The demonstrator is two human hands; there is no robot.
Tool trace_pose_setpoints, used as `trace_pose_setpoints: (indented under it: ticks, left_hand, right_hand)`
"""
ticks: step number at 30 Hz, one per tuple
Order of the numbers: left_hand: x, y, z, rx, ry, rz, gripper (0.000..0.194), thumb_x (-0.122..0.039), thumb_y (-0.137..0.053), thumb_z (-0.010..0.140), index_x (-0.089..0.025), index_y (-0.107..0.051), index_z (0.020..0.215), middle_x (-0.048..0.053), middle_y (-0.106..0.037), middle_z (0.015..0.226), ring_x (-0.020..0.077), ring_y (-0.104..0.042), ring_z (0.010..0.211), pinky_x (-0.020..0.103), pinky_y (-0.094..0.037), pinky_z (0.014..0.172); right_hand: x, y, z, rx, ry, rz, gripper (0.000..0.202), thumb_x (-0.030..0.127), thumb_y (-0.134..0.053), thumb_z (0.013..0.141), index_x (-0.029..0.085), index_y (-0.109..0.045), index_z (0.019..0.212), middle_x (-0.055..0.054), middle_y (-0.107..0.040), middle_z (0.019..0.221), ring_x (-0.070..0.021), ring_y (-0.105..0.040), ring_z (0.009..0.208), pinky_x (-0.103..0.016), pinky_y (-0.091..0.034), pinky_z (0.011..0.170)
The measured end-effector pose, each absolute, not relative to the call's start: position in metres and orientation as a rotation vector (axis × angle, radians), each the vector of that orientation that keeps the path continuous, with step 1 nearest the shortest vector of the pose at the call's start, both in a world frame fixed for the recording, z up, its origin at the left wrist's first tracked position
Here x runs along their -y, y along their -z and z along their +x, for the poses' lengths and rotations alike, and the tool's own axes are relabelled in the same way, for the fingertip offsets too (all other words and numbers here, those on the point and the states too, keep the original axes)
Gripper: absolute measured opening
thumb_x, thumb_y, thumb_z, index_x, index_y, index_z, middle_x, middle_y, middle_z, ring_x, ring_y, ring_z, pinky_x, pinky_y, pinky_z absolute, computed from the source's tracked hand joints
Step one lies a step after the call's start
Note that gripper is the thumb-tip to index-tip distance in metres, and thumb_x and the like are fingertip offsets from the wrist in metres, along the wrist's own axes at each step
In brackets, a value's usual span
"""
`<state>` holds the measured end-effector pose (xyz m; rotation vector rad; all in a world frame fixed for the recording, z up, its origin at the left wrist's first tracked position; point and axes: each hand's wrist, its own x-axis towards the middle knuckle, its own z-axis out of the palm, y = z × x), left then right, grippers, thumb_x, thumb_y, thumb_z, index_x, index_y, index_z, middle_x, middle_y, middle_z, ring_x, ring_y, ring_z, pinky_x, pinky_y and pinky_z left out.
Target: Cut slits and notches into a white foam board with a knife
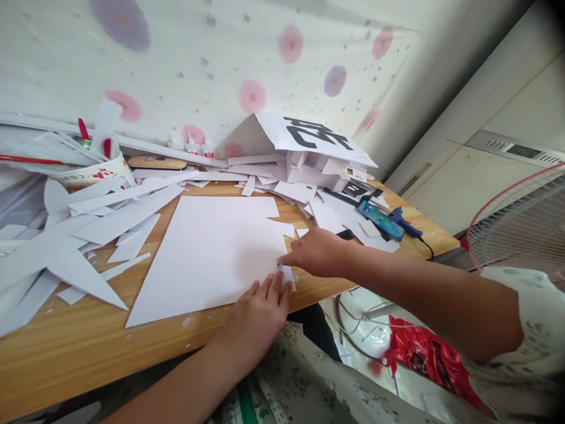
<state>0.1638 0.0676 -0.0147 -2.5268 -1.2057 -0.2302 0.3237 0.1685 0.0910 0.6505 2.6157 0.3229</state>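
**2 hands at the near corner of a big white sheet**

A large white sheet (212, 253) lies flat on the wooden table (88, 347), and everything here is placed from it. The left hand (258, 312) rests at the sheet's near right corner, palm down, fingers stretched flat and together, pressing on the edge rather than gripping it. The right hand (315, 253) comes in from the sheet's right side, fingers curled loosely, its fingertips touching the right edge just above the left hand. A small white scrap (288, 275) sits between the 2 hands at that corner; whether the right fingers pinch it cannot be told.

Left of the sheet lie long pointed paper offcuts (88, 235). Beyond its far edge is a heap of cut white pieces (300, 171) under a folded board with black lettering (309, 135). Far left of the sheet stands a paper cup (95, 171) holding red-tipped tools. Right of the sheet, past the right hand, a phone (380, 219) lies beside a blue tool (404, 222) with a cord.

To handle this corner well, I judge that the flat left hand should hold the sheet steady while the right fingertips work only at the edge, keeping the sheet from sliding on the smooth wood.
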Motion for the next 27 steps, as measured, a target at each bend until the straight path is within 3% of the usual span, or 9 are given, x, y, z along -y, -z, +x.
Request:
trace_pose_setpoints:
  ticks: [27]
  left_hand:
    - [-0.067, 0.007, 0.164, 1.237, 0.188, -2.536, 0.041, -0.002, -0.045, 0.087, -0.015, -0.057, 0.125, 0.015, -0.056, 0.134, 0.0266, -0.062, 0.113, 0.04, -0.057, 0.087]
  right_hand:
    - [-0.178, -0.084, 0.352, -2.606, -0.22, 0.725, 0.049, 0.013, -0.052, 0.087, 0.038, -0.057, 0.13, -0.005, -0.072, 0.092, -0.0201, -0.068, 0.074, -0.025, -0.034, 0.054]
